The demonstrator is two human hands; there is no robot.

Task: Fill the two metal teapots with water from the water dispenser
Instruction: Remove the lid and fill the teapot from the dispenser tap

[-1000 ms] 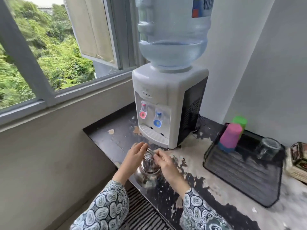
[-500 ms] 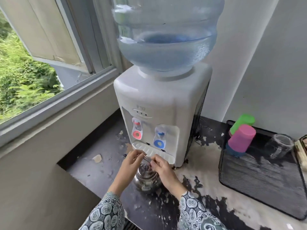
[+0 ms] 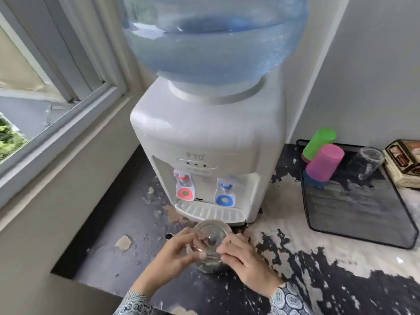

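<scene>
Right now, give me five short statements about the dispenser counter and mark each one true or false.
1. Both hands are on the metal teapot: left hand, right hand. True.
2. The teapot sits under the blue tap. False; it stands on the counter in front of the drip tray.
3. The water bottle on the dispenser is empty. False; water shows inside.
4. A pink cup rests in the black mesh tray. True.
5. The red tap is right of the blue one. False; it is left.
</scene>
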